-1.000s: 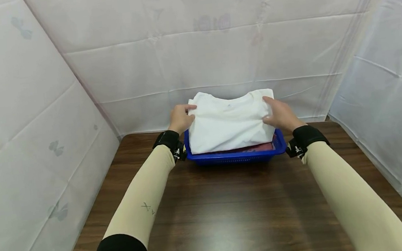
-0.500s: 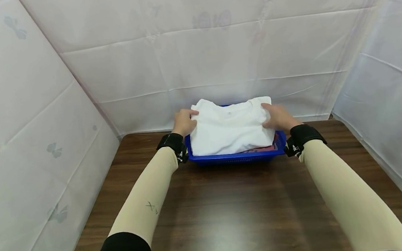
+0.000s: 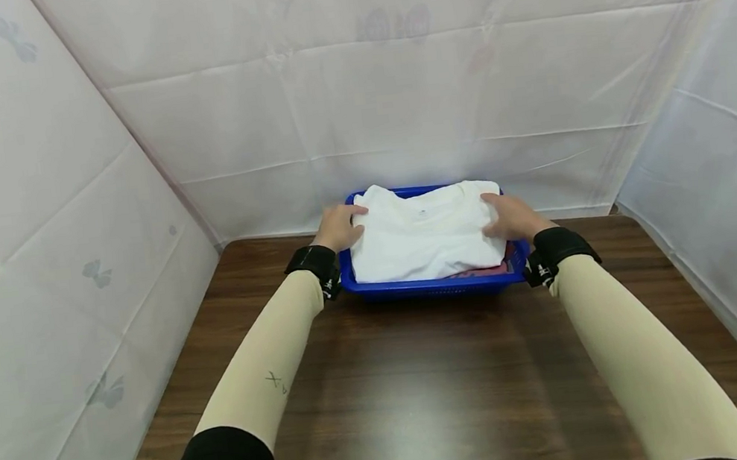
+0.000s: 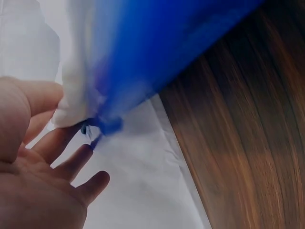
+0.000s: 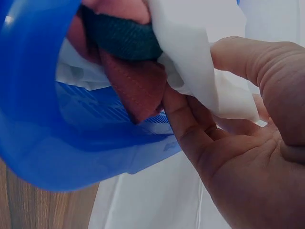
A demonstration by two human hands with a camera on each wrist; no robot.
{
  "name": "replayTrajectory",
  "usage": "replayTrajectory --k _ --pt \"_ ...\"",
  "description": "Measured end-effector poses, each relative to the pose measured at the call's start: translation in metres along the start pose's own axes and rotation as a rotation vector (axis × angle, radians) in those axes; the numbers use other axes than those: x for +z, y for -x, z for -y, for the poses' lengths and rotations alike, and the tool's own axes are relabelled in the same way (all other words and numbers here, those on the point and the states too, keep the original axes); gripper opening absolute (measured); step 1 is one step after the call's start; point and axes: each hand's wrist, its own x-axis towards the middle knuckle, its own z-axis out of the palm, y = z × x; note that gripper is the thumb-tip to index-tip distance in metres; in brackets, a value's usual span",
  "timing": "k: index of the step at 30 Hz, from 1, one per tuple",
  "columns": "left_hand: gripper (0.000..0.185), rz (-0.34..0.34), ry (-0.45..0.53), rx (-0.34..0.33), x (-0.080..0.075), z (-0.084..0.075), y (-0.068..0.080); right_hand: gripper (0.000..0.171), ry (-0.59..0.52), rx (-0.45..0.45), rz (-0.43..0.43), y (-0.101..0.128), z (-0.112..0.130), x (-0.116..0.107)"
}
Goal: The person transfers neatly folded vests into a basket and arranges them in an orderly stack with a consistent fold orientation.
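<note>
A folded white T-shirt [image 3: 423, 235] with its neckline at the back lies over the clothes in a blue plastic basket [image 3: 428, 285]. My left hand [image 3: 339, 228] holds the shirt's left side, thumb on top. On the opposite side my right hand [image 3: 514, 216] grips the shirt between thumb and fingers. The right wrist view shows a reddish garment [image 5: 136, 88] and a dark green band of cloth [image 5: 121, 36] beneath the white fabric. In the left wrist view the basket side is blurred, and the white cloth [image 4: 74, 76] sits between thumb and fingers.
The basket stands at the back of a dark brown wooden table [image 3: 418, 382]. White printed sheeting [image 3: 396, 107] rises close behind it. More sheeting encloses the left side [image 3: 54, 255] and right side [image 3: 732, 222].
Both hands have lowered the white T-shirt into the basket, so the basket's back rim now shows behind it. The head view has shifted slightly.
</note>
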Motion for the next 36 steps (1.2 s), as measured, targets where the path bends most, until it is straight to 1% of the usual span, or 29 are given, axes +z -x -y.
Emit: replayTrajectory --k 4,6,12,15,20,24,32,36 --pt "0.048 0.089 -0.067 0.022 0.002 0.005 0.005 0.077 0.042 0.021 0.027 0.001 -0.001 0.002" --pt "0.052 0.123 -0.080 0.031 0.003 0.007 0.007 0.077 0.053 0.038 0.048 0.002 -0.001 0.002" --pt "0.058 0.186 -0.088 0.034 0.006 0.008 0.011 0.078 0.080 0.072 0.123 0.006 0.000 0.002" --pt "0.058 0.196 -0.096 0.040 0.008 0.008 0.013 0.078 0.090 0.092 0.148 0.008 0.000 0.002" --pt "0.058 0.187 -0.082 0.063 0.009 0.008 0.015 0.079 0.089 0.132 0.167 0.009 0.002 0.000" --pt "0.058 0.184 -0.090 0.072 0.010 0.005 0.016 0.079 0.089 0.136 0.171 0.010 0.001 0.000" --pt "0.058 0.215 -0.090 0.038 0.013 0.002 0.017 0.076 0.085 0.114 0.150 0.013 0.001 0.003" --pt "0.058 0.223 -0.083 0.026 0.013 0.003 0.016 0.074 0.106 0.106 0.139 0.011 0.001 0.004"
